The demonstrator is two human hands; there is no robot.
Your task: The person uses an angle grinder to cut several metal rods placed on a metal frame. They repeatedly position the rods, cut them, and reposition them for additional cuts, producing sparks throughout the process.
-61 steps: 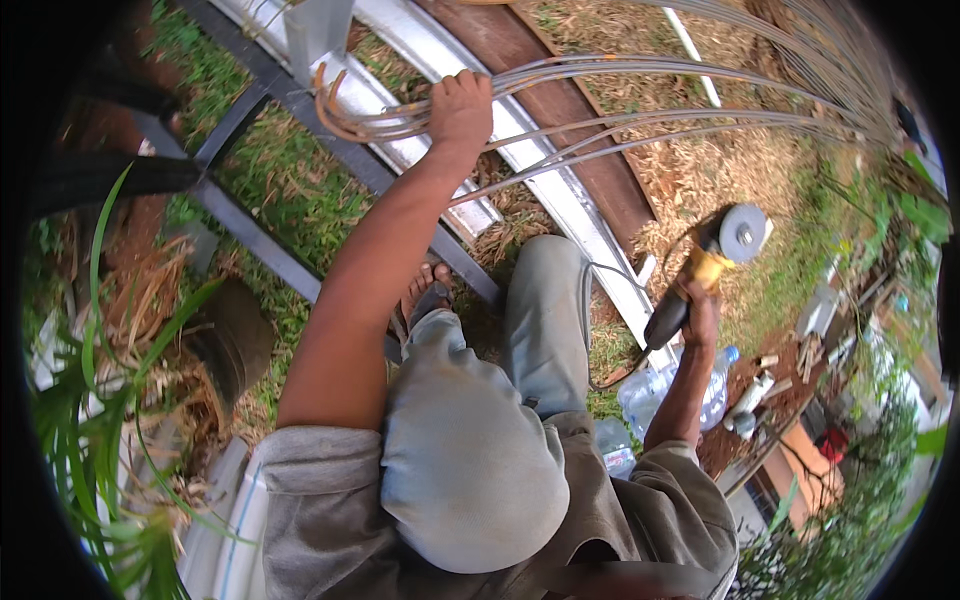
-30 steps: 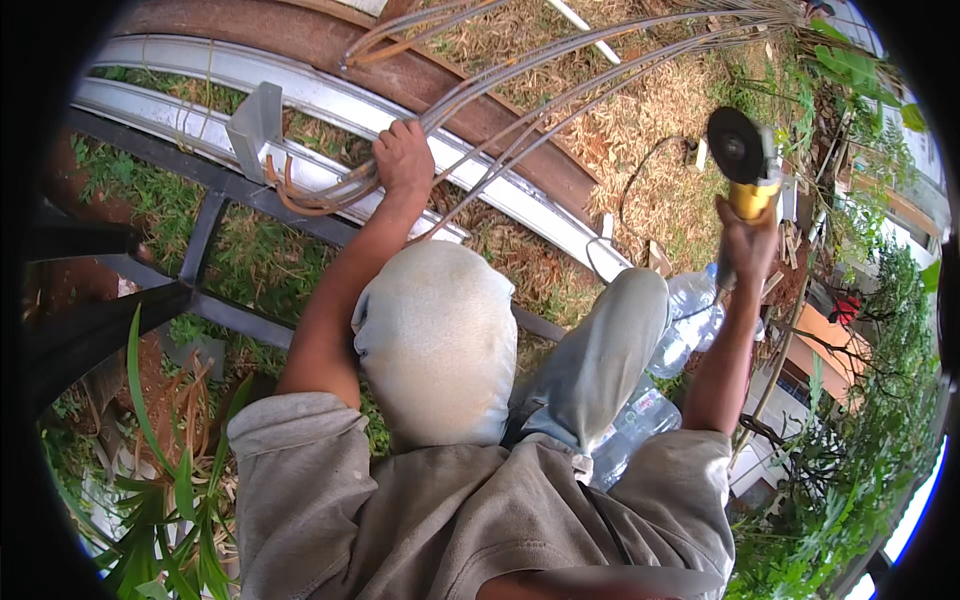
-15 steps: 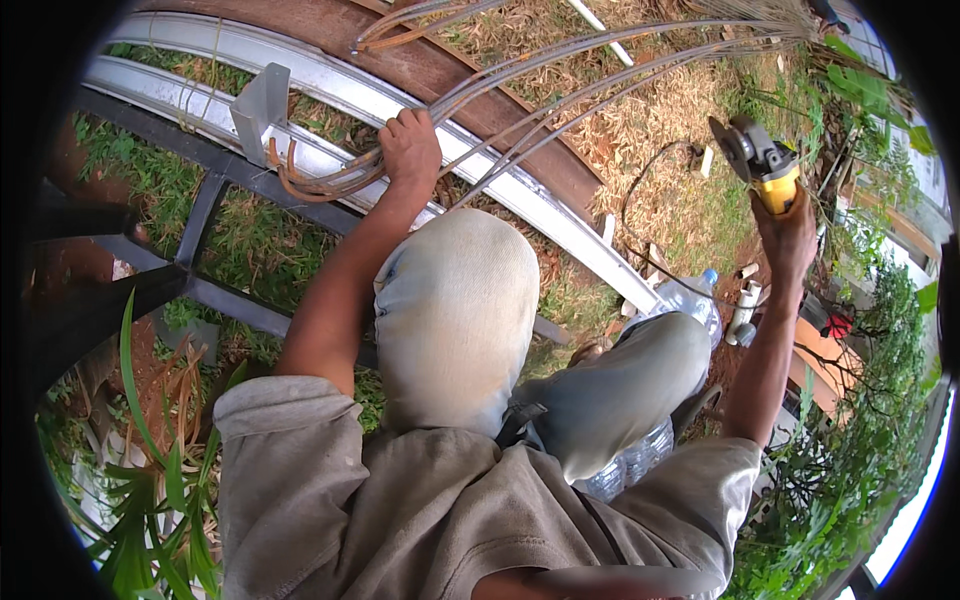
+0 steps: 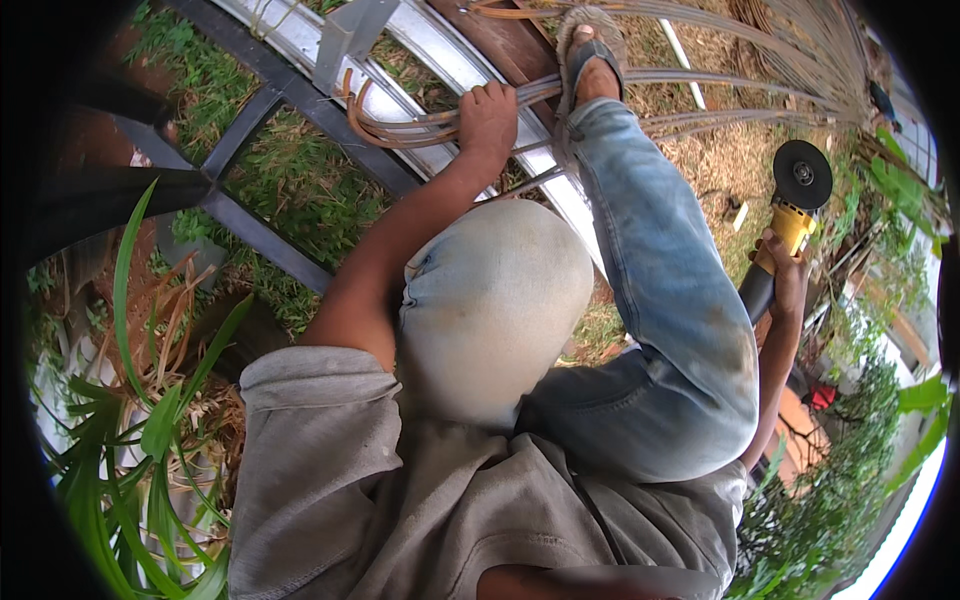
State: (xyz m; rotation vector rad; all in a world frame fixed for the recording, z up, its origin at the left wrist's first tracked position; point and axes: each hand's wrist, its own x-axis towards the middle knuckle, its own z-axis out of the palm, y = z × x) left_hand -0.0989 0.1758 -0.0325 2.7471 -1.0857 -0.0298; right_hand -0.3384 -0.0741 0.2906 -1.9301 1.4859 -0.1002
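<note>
My left hand (image 4: 487, 118) grips a bundle of long thin metal rods (image 4: 420, 125) that bend over a grey metal beam (image 4: 440, 60). My right hand (image 4: 785, 275) is out to the right and holds a yellow and black angle grinder (image 4: 790, 215), its dark disc pointing up and away from the rods. My right foot in a sandal (image 4: 590, 45) rests on the rods and a brown plank beside my left hand. My knees in worn jeans fill the middle of the view.
A dark metal frame (image 4: 250, 150) lies on grass at the left. Straw-covered ground (image 4: 720, 150) spreads to the upper right, where the rods fan out. Green plants (image 4: 150, 420) stand at the lower left and bushes (image 4: 850, 480) at the lower right.
My right leg has swung up and its foot now rests on the rods near my left hand. The grinder stays raised at the right. My left hand keeps its hold on the rods.
</note>
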